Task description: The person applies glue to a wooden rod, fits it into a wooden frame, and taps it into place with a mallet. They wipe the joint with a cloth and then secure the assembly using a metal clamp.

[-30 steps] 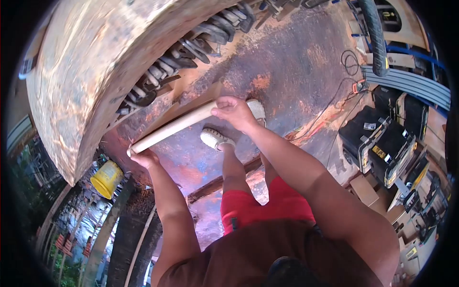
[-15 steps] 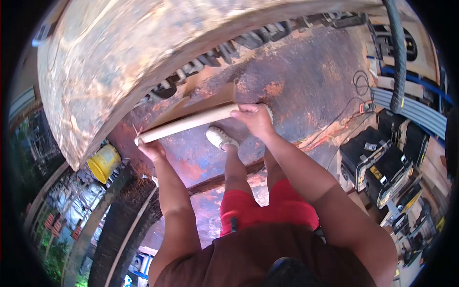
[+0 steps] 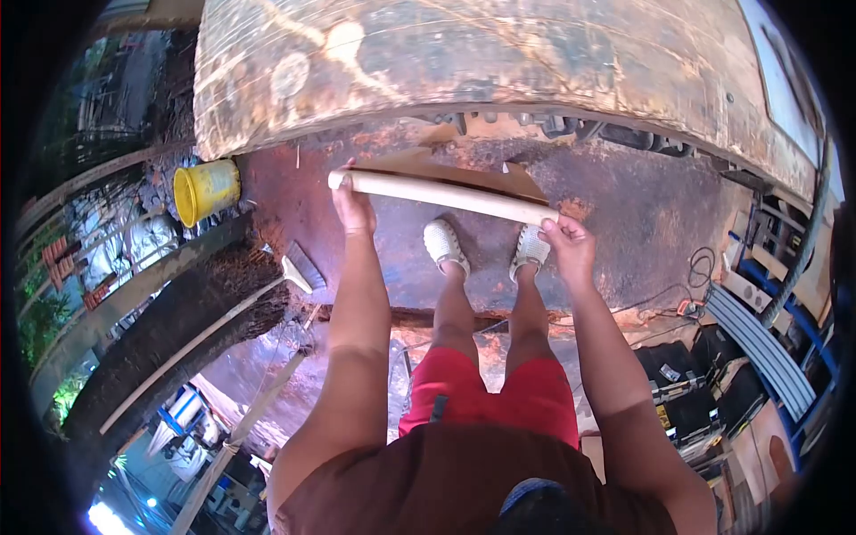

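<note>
A long pale wooden piece (image 3: 446, 195) spans between my hands, above my shoes and short of the bench. My left hand (image 3: 355, 205) is closed round its left end, thumb on the near face. At the right end, my right hand (image 3: 569, 242) pinches the piece between thumb and fingers. Behind the pale edge a darker brown face (image 3: 464, 175) shows, with a thin upright part near its right end. Its far side is mostly hidden.
A worn wooden bench top (image 3: 499, 53) crosses the top of the view. A yellow bucket (image 3: 207, 191) and a broom (image 3: 303, 268) are at the left. Black tool cases (image 3: 682, 383), a cable (image 3: 700, 267) and grey corrugated sheets (image 3: 762, 352) lie at the right.
The view has turned towards the bench. The wooden piece, still in both hands, now slopes down to the right instead of up. The broom has come into view.
</note>
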Available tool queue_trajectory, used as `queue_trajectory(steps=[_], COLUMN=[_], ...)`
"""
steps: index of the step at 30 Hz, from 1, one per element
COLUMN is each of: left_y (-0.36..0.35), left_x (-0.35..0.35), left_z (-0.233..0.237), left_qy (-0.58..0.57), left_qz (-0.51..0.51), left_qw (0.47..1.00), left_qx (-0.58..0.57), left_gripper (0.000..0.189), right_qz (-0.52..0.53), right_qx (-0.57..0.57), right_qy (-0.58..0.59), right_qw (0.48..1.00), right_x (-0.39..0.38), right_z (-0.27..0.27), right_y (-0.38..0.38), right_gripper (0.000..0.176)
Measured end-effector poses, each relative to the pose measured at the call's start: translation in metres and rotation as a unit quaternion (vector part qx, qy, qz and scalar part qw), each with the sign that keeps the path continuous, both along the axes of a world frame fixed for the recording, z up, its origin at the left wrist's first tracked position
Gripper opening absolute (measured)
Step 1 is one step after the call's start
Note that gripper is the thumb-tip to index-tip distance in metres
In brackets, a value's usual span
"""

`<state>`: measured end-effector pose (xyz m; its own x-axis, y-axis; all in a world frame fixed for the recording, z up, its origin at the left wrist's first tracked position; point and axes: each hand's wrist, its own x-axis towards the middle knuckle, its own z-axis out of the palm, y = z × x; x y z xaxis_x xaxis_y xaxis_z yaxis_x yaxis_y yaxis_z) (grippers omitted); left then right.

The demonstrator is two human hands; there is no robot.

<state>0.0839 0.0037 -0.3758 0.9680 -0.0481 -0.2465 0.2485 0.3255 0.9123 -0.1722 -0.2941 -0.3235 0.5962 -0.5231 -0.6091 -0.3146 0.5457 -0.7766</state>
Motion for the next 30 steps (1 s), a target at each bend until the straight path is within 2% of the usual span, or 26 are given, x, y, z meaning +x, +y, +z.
queue_trajectory(steps=[6, 9, 11, 13, 15, 16, 21, 27, 30], left_y=[0.001, 0.0, 0.013, 0.016, 0.022, 0.021, 0.02, 0.02, 0.023], left_x=[0.001, 0.002, 0.004, 0.007, 0.007, 0.005, 0.007, 0.005, 0.011], left_z=[0.002, 0.004, -0.012, -0.012, -0.027, -0.023, -0.021, -0.016, -0.027], left_qy=[-0.014, 0.002, -0.013, 0.046, 0.033, 0.025, 0.027, 0.025, 0.031], left_qz=[-0.035, 0.002, -0.015, -0.043, -0.025, -0.031, -0.059, -0.043, -0.036], left_qw=[0.999, 1.0, 1.0, 0.996, 0.999, 0.999, 0.998, 0.999, 0.999], left_qx=[-0.01, -0.006, 0.017, 0.056, 0.02, 0.017, -0.015, 0.006, 0.009], left_gripper=[0.038, 0.048, 0.053, 0.05, 0.05, 0.051, 0.047, 0.044, 0.043], right_qz=[0.02, 0.027, 0.053, -0.007, 0.041, 0.044, 0.097, 0.096, 0.135], right_qx=[-0.002, 0.016, -0.023, 0.001, -0.075, -0.081, -0.119, -0.054, -0.046], right_qy=[0.03, 0.039, 0.053, 0.028, 0.061, 0.066, 0.067, 0.043, 0.105], right_qw=[0.999, 0.999, 0.997, 1.0, 0.994, 0.993, 0.986, 0.993, 0.984], right_x=[0.004, 0.007, 0.002, 0.0, -0.003, -0.003, 0.004, 0.003, 0.01], right_z=[0.002, 0.005, -0.007, -0.014, -0.022, -0.029, -0.001, -0.004, 0.011], right_y=[-0.014, -0.014, -0.016, -0.013, -0.012, -0.01, -0.014, -0.018, -0.026], right_gripper=[0.028, 0.027, 0.025, 0.027, 0.031, 0.033, 0.032, 0.032, 0.042])
